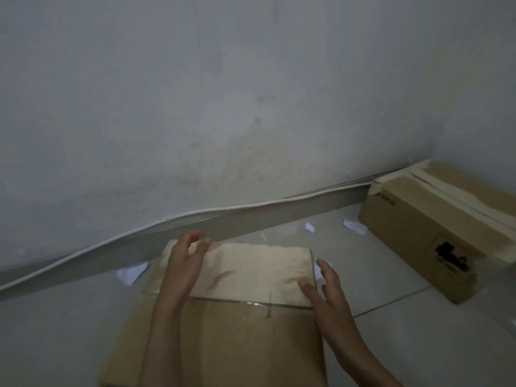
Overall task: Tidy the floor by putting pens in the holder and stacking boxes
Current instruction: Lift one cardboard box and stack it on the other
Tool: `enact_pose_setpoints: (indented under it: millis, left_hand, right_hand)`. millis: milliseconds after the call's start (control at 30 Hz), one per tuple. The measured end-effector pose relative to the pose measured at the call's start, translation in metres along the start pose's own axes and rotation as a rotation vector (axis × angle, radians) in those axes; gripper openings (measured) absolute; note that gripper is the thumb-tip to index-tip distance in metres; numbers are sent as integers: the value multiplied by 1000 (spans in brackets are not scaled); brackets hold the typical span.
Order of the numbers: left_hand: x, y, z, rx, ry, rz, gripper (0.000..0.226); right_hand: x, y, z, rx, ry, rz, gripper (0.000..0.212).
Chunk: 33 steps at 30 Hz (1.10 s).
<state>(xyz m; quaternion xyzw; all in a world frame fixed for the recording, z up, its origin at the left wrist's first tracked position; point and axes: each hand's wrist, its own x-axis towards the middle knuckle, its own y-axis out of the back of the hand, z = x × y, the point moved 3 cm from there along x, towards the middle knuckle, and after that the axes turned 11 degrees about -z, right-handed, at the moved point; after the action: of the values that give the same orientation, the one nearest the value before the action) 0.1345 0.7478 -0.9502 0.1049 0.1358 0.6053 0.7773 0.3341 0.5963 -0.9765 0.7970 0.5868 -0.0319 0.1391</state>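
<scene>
A brown cardboard box [245,325] lies on the tiled floor in front of me, its far half covered by pale tape or paper. My left hand [185,261] hovers over the box's far left corner with fingers spread and curled, holding nothing. At the box's right edge my right hand [325,293] is open, fingers apart, just beside or lightly touching the edge. A second, longer cardboard box [435,222] with black print lies at the right against the wall. No pens or holder are in view.
A grey wall with a skirting board [251,219] runs diagonally right behind the near box. Scraps of white paper [131,273] lie on the floor by the wall, more of them [354,227] between the two boxes. Bare tiles [405,331] spread to the right.
</scene>
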Motion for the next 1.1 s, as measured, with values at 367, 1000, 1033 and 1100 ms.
enact_pose_setpoints:
  millis: [367, 1000, 1033, 1100]
  left_hand:
    - [-50, 82, -38, 221, 226, 155, 34]
    - [-35, 55, -25, 250, 251, 2, 41]
    - [-31, 51, -16, 252, 238, -14, 42]
    - [-23, 42, 5, 251, 195, -61, 42]
  right_hand:
    - [-23, -18, 19, 20, -67, -78, 69]
    - [-9, 10, 6, 54, -42, -13, 54]
    - [-6, 18, 4, 58, -44, 10, 53]
    - [0, 35, -3, 76, -31, 55, 50]
